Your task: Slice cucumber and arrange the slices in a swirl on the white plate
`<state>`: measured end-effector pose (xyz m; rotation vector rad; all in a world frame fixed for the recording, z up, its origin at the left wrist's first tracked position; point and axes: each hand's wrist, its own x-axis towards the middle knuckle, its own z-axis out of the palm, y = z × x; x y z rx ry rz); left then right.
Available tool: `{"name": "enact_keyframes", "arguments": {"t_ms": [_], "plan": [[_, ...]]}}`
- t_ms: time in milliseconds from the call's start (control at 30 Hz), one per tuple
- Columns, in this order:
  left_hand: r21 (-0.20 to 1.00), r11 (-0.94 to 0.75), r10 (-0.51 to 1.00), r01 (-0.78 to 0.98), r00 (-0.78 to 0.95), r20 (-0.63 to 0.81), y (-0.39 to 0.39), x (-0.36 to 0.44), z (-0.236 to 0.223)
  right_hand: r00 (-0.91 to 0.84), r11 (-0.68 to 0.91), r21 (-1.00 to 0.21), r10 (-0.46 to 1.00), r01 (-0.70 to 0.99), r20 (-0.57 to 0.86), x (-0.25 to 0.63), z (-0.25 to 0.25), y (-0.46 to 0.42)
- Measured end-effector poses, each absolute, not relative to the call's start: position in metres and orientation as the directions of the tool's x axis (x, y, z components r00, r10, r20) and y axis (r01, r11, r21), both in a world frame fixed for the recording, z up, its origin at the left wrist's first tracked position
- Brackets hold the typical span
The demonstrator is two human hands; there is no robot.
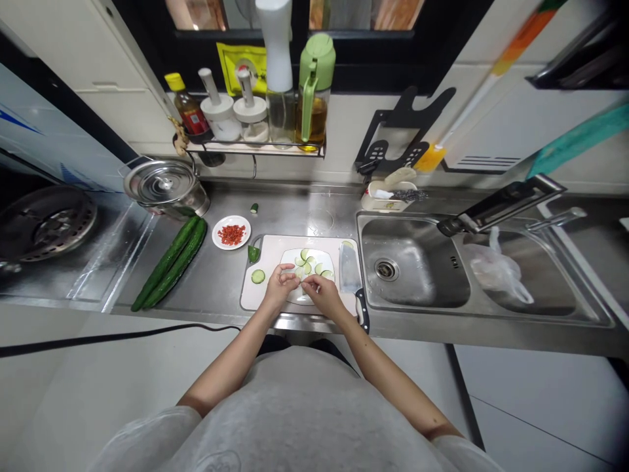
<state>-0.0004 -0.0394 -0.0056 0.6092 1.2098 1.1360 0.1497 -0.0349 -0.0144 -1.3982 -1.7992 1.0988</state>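
Over a white plate (322,257) on the cutting board (270,248), my left hand (281,286) and my right hand (322,293) meet with fingertips close together. Each pinches at a small pale piece that looks like a thin cucumber slice, partly hidden by the fingers. Several cucumber slices (307,267) with green rims lie fanned in curved groups on the plate. On the board's left are a single round cucumber slice (258,276) and a cucumber end piece (253,254). A kitchen knife (349,267) with a black handle rests along the board's right side.
Left of the board are a small dish (216,237) of chopped red pieces, two whole cucumbers (171,265) and a lidded steel pot (167,187). The double sink (417,262) is at right, with a plastic bag (496,265). A condiment rack (255,149) hangs behind.
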Motion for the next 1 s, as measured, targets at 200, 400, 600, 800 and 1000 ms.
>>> {"name": "enact_keyframes", "arguments": {"t_ms": [200,400,600,800,1000], "plan": [[0.878,0.366,0.908,-0.31,-0.087,-0.409,-0.039,0.005,-0.019,-0.238,0.031,-0.875,0.966,0.484,-0.097,0.151,-0.027,-0.034],[0.873,0.431,0.881,-0.227,-0.105,-0.462,-0.043,0.009,-0.037,-0.247,-0.031,-0.8,0.943,0.599,-0.221,0.153,-0.032,-0.037],[0.865,0.477,0.863,-0.155,-0.105,-0.494,-0.045,0.006,-0.05,-0.243,-0.028,-0.71,0.93,0.704,-0.277,0.152,-0.031,-0.041],[0.869,0.494,0.866,0.002,-0.093,-0.492,-0.038,0.003,-0.06,-0.255,0.052,-0.546,0.918,0.836,-0.304,0.146,-0.03,-0.042],[0.871,0.434,0.901,0.232,-0.115,-0.418,-0.034,0.003,-0.067,-0.284,0.149,-0.393,0.907,0.907,-0.311,0.142,-0.031,-0.043]]}}
